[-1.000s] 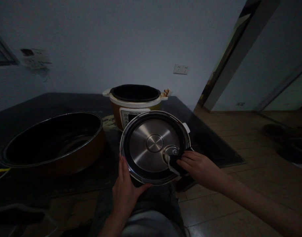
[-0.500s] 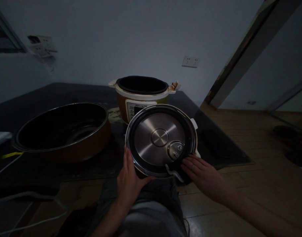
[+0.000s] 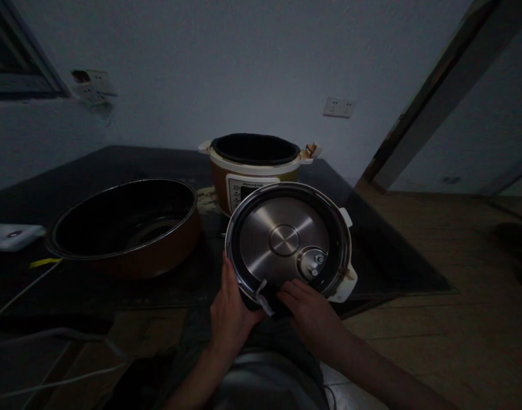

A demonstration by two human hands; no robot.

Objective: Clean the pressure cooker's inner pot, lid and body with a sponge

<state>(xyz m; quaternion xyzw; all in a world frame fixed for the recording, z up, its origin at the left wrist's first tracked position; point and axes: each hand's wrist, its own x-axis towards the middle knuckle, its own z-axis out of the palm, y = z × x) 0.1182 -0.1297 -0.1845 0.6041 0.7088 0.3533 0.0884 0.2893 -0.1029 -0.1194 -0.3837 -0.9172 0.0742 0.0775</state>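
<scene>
My left hand (image 3: 232, 312) grips the lower left edge of a round cooker lid (image 3: 263, 225), its thumb along the bottom. The lid is tilted with its brushed-metal underside towards me, showing a dark sealing ring and a small valve plate (image 3: 309, 263). Fingers bent, my right hand (image 3: 314, 316) presses a dark cloth (image 3: 278, 308) with a pale edge strip against the lid's lower rim. Most of the cloth is hidden under that hand. Behind the lid stands the electric pressure cooker (image 3: 218, 179), without its lid, its front panel partly covered.
A wide brown pot (image 3: 171, 253) with a dark inside stands left on the black table (image 3: 398, 267). Further left lie a white device (image 3: 13, 236) and a cable with a yellow tag (image 3: 45, 262). A wall socket (image 3: 338, 107) is behind; wooden floor lies to the right.
My right hand has slid the cloth leftward along the lid's lower rim, uncovering the white handle at the lower right. My left hand keeps its hold. The view has shifted slightly left.
</scene>
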